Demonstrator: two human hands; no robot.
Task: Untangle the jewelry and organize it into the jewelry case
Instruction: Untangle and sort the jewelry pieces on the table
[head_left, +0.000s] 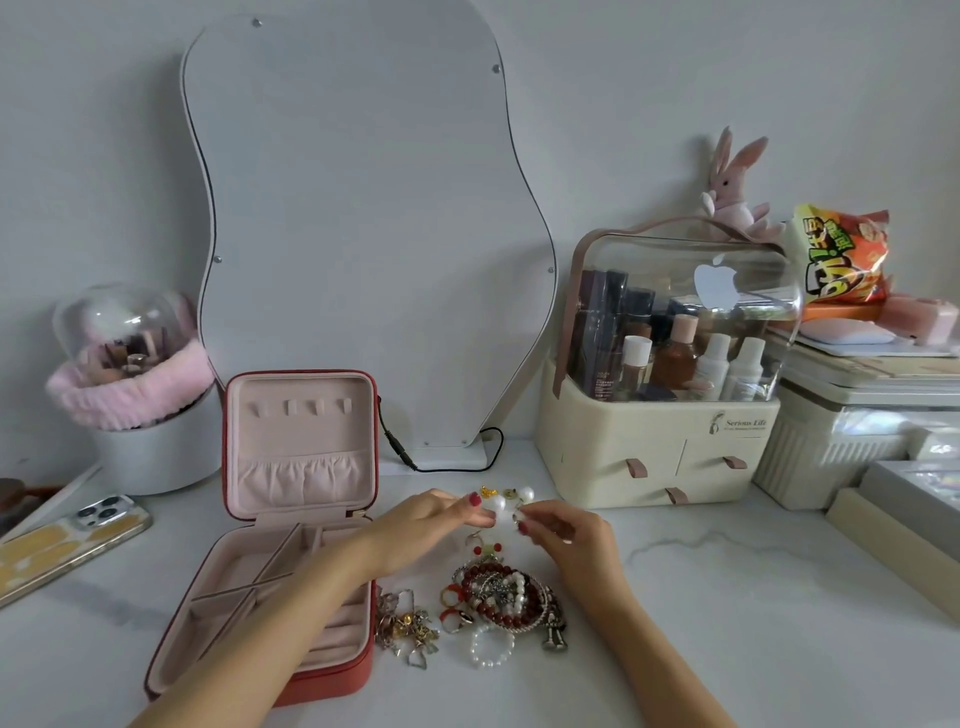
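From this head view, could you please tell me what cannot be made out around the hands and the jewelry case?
- Right hand: what the fingers pinch is too small and blurred.
- Case: its right compartments are hidden by the left forearm.
- Bracelet pile: too tangled to tell pieces apart.
- Small pieces beyond the left hand: too small to identify.
- Phone: cut off by the left edge.

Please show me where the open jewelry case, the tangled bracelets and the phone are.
jewelry case (244, 592): head view, on a divider of the bottom tray.
tangled bracelets (501, 597): head view, middle of the pile.
phone (62, 545): head view, on its patterned back.
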